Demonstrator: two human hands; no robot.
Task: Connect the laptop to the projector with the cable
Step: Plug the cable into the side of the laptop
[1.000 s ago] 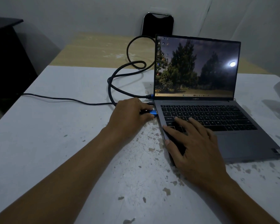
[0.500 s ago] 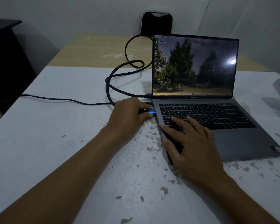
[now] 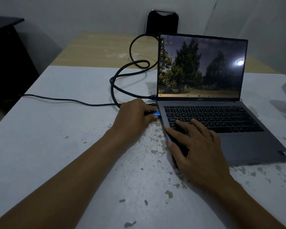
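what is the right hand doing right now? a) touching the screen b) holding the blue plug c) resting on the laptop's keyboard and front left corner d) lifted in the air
c, the right hand lies flat across the laptop keyboard and palm rest, while the left hand holds the blue plug at its left edge.

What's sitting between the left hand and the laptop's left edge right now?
In the head view, only the blue plug that the left hand pinches bridges to the laptop edge; just behind it a thinner black plug meets the same side.

The laptop (image 3: 221,126) sits on the table (image 3: 56,146), the cable (image 3: 122,80) looped to its left.
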